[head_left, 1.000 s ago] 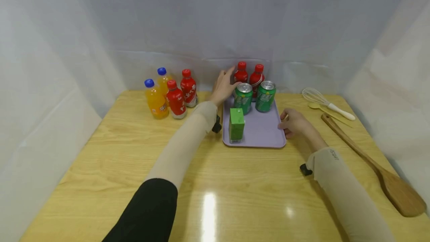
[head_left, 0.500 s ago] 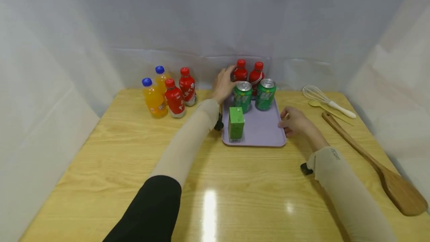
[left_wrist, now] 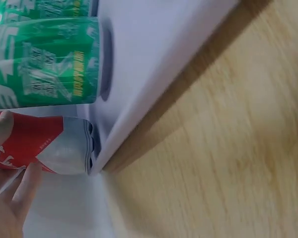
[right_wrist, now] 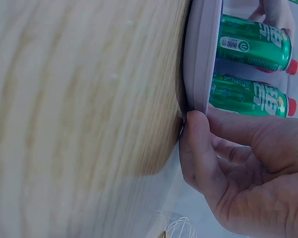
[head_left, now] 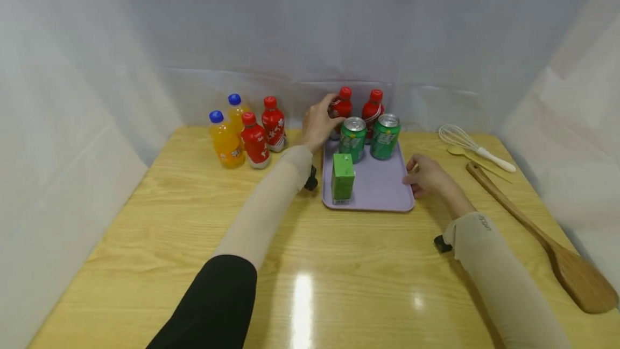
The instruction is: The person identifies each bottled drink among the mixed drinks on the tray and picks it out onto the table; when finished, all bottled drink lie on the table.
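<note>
On the tray [head_left: 382,193], at its near left, a carton [head_left: 343,181] is placed. The tray's right edge is pinched between thumb and fingers of the right hand [head_left: 428,175]. Farther on the tray, two cans [head_left: 385,138] are seen. At the tray's far left corner, a red bottle [left_wrist: 42,141] is gripped by the left hand [head_left: 319,124], with fingers around it.

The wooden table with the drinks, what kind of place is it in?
Probably a small booth set up for filming or practice, not a real kitchen: plain pale sheets rise behind and beside the wooden table, which holds a purple tray and a whisk.
</note>
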`<state>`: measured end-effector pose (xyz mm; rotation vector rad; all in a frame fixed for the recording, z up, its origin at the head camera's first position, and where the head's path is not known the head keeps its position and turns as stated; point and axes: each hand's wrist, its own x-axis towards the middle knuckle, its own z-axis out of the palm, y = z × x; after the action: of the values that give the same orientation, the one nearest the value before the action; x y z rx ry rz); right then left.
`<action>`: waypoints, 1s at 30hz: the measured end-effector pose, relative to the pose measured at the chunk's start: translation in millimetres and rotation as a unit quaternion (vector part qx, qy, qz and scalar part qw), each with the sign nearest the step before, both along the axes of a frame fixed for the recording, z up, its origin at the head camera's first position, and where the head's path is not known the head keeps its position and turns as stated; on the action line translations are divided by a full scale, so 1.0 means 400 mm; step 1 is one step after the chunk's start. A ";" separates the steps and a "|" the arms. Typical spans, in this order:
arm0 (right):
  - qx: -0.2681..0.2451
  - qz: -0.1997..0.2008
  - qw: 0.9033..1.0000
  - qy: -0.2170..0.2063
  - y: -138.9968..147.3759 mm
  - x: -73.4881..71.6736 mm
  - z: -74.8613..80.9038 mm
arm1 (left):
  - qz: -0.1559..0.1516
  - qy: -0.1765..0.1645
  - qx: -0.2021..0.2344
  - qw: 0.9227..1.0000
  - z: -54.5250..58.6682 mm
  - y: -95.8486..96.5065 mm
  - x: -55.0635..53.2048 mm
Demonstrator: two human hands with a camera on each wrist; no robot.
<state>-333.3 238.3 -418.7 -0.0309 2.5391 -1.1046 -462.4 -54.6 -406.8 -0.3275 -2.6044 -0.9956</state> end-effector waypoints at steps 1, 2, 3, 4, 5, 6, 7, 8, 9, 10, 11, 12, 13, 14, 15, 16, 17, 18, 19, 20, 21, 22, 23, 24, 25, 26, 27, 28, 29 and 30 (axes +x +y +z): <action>0.000 0.000 1.000 0.000 -0.001 0.000 0.000 | -0.002 0.005 0.009 1.000 0.002 -0.003 0.001; 0.001 -0.001 1.000 -0.001 -0.001 -0.002 0.000 | -0.003 0.012 0.016 1.000 0.003 -0.006 0.002; 0.002 -0.001 1.000 0.000 -0.001 -0.003 0.000 | -0.004 0.016 0.023 1.000 0.005 -0.008 0.004; 0.004 -0.003 1.000 0.000 -0.002 -0.003 -0.001 | -0.006 0.018 0.030 0.999 0.008 -0.011 0.005; 0.005 -0.003 1.000 0.000 -0.002 -0.004 -0.001 | -0.007 0.020 0.036 0.999 0.010 -0.013 0.007; 0.004 -0.003 1.000 0.000 -0.002 -0.005 -0.001 | -0.010 0.020 0.044 0.999 0.014 -0.015 0.009; 0.004 -0.003 1.000 -0.001 -0.002 -0.005 -0.001 | -0.013 0.019 0.052 0.998 0.017 -0.016 0.011; 0.003 -0.004 1.000 -0.001 -0.001 -0.005 -0.001 | -0.017 0.017 0.063 0.998 0.020 -0.018 0.013; 0.002 -0.003 1.000 -0.002 -0.001 -0.005 -0.002 | -0.023 0.015 0.077 0.997 0.024 -0.019 0.016; 0.000 -0.003 1.000 -0.002 -0.001 -0.005 -0.001 | -0.028 0.012 0.093 0.995 0.027 -0.020 0.018; 0.000 -0.002 1.000 -0.002 -0.001 -0.004 -0.001 | -0.034 0.011 0.109 0.993 0.031 -0.021 0.020; -0.002 -0.001 1.000 -0.003 -0.001 -0.003 -0.001 | -0.040 0.009 0.127 0.991 0.035 -0.022 0.023; -0.002 -0.001 1.000 -0.003 0.000 -0.002 -0.001 | -0.045 0.009 0.144 0.989 0.038 -0.023 0.024; -0.001 0.000 1.000 -0.002 0.000 -0.001 -0.001 | -0.048 0.008 0.160 0.986 0.041 -0.024 0.027; -0.003 0.001 1.000 -0.001 -0.001 0.000 -0.001 | -0.050 0.007 0.175 0.983 0.043 -0.025 0.029; -0.002 0.003 1.000 -0.001 -0.002 0.001 0.001 | -0.051 0.005 0.187 0.981 0.046 -0.027 0.032; -0.001 0.004 1.000 -0.002 -0.003 0.002 0.002 | -0.052 0.005 0.198 0.979 0.049 -0.030 0.035; -0.001 0.006 1.000 -0.004 -0.004 0.003 0.002 | -0.052 0.001 0.211 0.976 0.051 -0.033 0.038; -0.002 0.007 1.000 -0.005 -0.006 0.004 0.002 | -0.052 -0.003 0.221 0.974 0.053 -0.036 0.042; -0.001 0.010 1.000 -0.006 -0.007 0.005 0.002 | -0.052 -0.011 0.234 0.971 0.055 -0.040 0.047; -0.001 0.011 1.000 -0.007 -0.008 0.006 0.001 | -0.052 -0.019 0.245 0.968 0.057 -0.043 0.052; 0.000 0.012 1.000 -0.007 -0.008 0.007 0.000 | -0.053 -0.026 0.258 0.964 0.059 -0.046 0.057; 0.001 0.013 1.000 -0.005 -0.009 0.007 -0.001 | -0.054 -0.035 0.273 0.960 0.062 -0.049 0.060; 0.000 0.014 1.000 -0.003 -0.009 0.007 -0.001 | -0.059 -0.042 0.288 0.955 0.066 -0.052 0.064; 0.002 0.015 1.000 -0.001 -0.009 0.007 -0.001 | -0.064 -0.048 0.301 0.950 0.071 -0.055 0.069; 0.003 0.015 1.000 0.002 -0.008 0.007 -0.001 | -0.072 -0.055 0.314 0.945 0.075 -0.058 0.072; 0.004 0.014 1.000 0.003 -0.007 0.007 -0.001 | -0.081 -0.058 0.323 0.941 0.080 -0.060 0.075; 0.004 0.014 1.000 0.005 -0.007 0.007 0.000 | -0.089 -0.061 0.332 0.937 0.084 -0.063 0.078; 0.005 0.013 1.000 0.005 -0.005 0.007 0.001 | -0.098 -0.064 0.338 0.934 0.089 -0.065 0.081; 0.003 0.012 1.000 0.005 -0.004 0.007 0.003 | -0.106 -0.065 0.342 0.931 0.093 -0.067 0.085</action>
<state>-330.5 236.7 -417.6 -0.0660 2.5447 -1.0895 -428.5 -81.2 -369.5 -0.3684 -2.1642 -1.9657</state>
